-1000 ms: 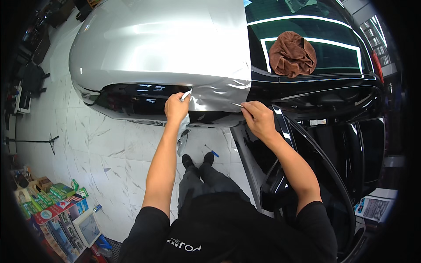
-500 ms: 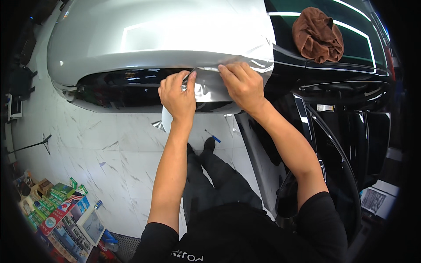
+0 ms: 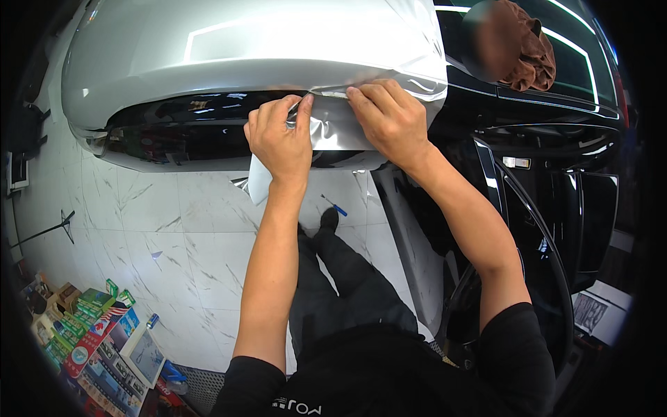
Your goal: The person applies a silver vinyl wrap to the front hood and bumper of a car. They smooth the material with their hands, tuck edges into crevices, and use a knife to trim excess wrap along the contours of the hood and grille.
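Silver wrap film covers the car's hood and hangs in a creased flap over the black side panel. My left hand grips the flap's left part, thumb and fingers closed on it near the hood's edge. A little to the right, my right hand pinches the same film along that edge, its fingertips pressed together. Between the hands the film is wrinkled and shiny. A pale, curled piece of film or backing hangs below my left hand.
A brown cloth lies on the windshield, partly covered by a blurred patch. An open black car door stands at the right. On the tiled floor are a blue-handled screwdriver, a black stand and, at lower left, boxes.
The view has shifted slightly, so the car sits a little higher in the picture. Both hands keep their hold on the film at nearly the same spots.
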The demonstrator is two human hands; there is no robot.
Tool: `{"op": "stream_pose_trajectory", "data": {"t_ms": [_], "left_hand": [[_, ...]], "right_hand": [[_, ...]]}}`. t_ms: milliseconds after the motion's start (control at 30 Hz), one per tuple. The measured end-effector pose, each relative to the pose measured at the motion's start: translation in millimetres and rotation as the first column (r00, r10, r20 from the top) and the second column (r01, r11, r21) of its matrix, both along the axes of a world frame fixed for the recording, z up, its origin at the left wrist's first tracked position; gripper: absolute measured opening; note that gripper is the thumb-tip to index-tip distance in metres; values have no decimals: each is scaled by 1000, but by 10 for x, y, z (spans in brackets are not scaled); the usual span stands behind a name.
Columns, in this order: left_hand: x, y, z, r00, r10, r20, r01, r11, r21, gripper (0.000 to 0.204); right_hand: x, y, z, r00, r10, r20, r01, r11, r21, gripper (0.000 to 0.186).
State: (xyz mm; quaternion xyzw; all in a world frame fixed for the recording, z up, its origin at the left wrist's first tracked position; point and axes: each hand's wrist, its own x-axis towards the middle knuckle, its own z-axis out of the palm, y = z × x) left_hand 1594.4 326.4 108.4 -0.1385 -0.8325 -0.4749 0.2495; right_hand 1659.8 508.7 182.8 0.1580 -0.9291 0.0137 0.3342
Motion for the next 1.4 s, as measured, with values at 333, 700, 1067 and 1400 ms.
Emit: {"op": "stream_pose_trajectory", "data": {"t_ms": [333,700,1067,1400], "left_hand": [[8,9,-17,1000,5,17,-6,1000,7,19],[26,-21,25,999,-1,52,1,1000,3,18],[0,-2,-46,1000,-5,-5,5,999,44,17],[-7,-7,-62,1000,-3,-17,4,999,48,18]], "right_hand": [[-21,26,-72,1000,8,-30,-7,999,38,28],[-14,74,-8,1000,7,4,-7,995,101,28],[20,199,74,1000,26,17,-28,988,150,29],[64,272,204,997,11,75,-25,981,192,32]]}}
